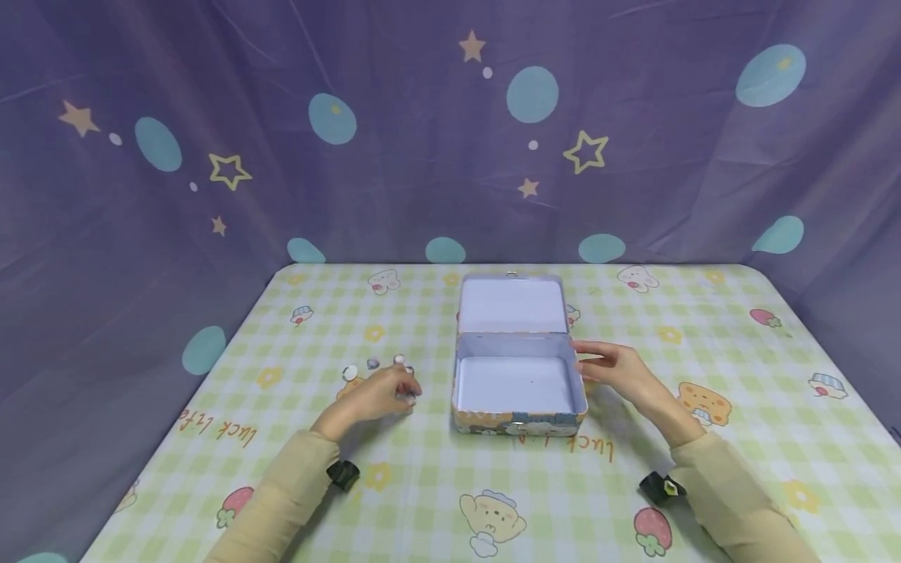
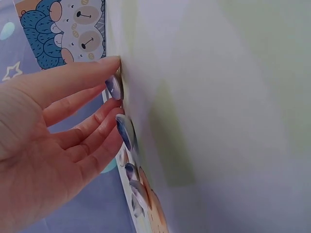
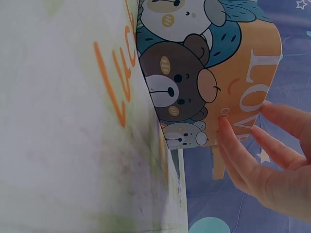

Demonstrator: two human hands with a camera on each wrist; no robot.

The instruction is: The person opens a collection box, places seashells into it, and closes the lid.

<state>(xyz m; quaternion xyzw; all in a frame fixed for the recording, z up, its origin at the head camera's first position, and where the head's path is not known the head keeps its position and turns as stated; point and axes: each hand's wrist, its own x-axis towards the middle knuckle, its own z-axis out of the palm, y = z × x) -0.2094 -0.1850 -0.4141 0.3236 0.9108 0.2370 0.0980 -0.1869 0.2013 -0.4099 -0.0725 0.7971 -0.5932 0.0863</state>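
A small shiny domed disc point(image 2: 114, 87) stands between the thumb and fingertips of my left hand point(image 1: 380, 393), which pinches it low at the tabletop. Another glossy disc point(image 2: 125, 131) is right beside the fingers, and several more lie beyond, among them a clear disc point(image 1: 350, 373) and a grey disc point(image 1: 373, 363). To the right is a tin box point(image 1: 517, 422) with its lid point(image 1: 512, 305) tipped back and a bare pale inside. My right hand point(image 1: 619, 371) rests extended fingertips on the tin's right side, over printed bears and lettering in the right wrist view.
A checkered tablecloth point(image 1: 415, 485) with cartoon prints covers the table. Behind it hangs a purple curtain point(image 1: 408, 188) with stars and blue ovals. Dark wrist straps point(image 1: 343, 475) show below both sleeves.
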